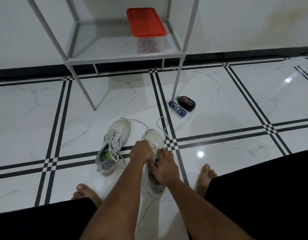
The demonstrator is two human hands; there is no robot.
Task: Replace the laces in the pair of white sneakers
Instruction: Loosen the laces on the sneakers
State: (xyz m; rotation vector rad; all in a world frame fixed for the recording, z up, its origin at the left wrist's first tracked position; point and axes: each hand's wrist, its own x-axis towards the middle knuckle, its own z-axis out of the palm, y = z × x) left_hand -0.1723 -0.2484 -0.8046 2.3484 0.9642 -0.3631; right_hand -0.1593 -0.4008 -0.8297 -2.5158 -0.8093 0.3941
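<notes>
My forearms fill the bottom of the view, reaching down between my knees to the right sneaker (pixel 154 153), which sits on the tiled floor (pixel 236 101) straight ahead with its toe pointing away from me. My left hand (pixel 141 152) is curled into a fist over the eyelet rows, apparently clenched on the old lace, though the pinch itself is hidden under my knuckles. My right hand (pixel 164 166) is closed around the tongue and collar, pinning the shoe. A freed length of lace (pixel 164 126) loops out past the toe, so I judge this shoe is partly unthreaded. To do this well, I would keep the right hand pressing the shoe flat and draw the lace out one crossing at a time, straight out of each eyelet, so it does not snag. The left sneaker (pixel 112 146) lies just beside it, still laced, its lace end trailing off at the toe. Further off, a blue tube (pixel 177 108) and a black polish applicator (pixel 186 103) rest touching by a leg of the rack (pixel 122 57), whose shelf holds a red-lidded container (pixel 146 23), possibly holding the new laces.
</notes>
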